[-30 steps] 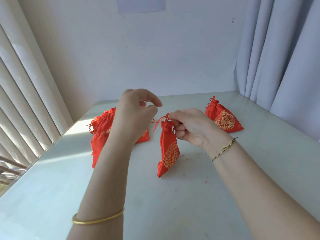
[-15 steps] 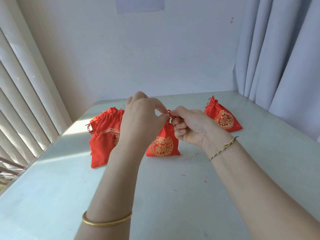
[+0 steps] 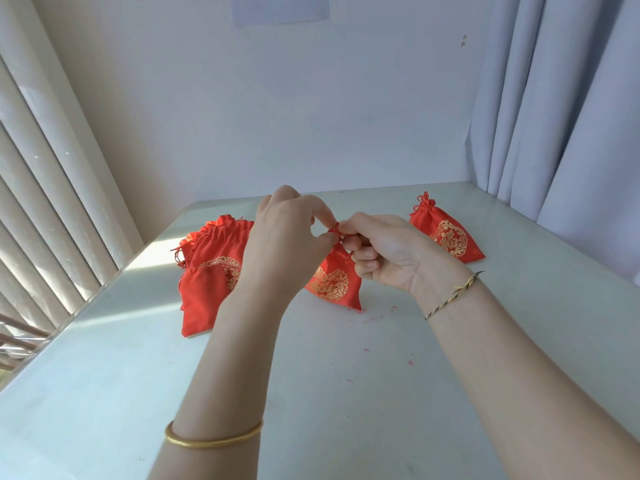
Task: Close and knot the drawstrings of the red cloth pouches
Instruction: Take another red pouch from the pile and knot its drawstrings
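A red cloth pouch [image 3: 334, 280] with a gold emblem hangs above the middle of the table, its neck gathered. My right hand [image 3: 384, 252] pinches the red drawstring [image 3: 334, 231] at the top of the neck. My left hand [image 3: 289, 237] pinches the same drawstring from the left, fingertips meeting my right hand's. A heap of red pouches [image 3: 211, 268] with open mouths lies to the left, partly hidden behind my left arm. One pouch with its neck drawn shut [image 3: 445, 233] lies at the back right.
The pale table [image 3: 346, 393] runs to a white wall at the back. Vertical blinds [image 3: 45, 209] stand along its left edge and grey curtains [image 3: 561, 109] hang at the right. Small red thread scraps [image 3: 375, 318] lie on the table near the held pouch.
The held pouch has swung from edge-on to showing its gold emblem. My left hand came in from the left and closed its fingertips on the drawstring at the neck.
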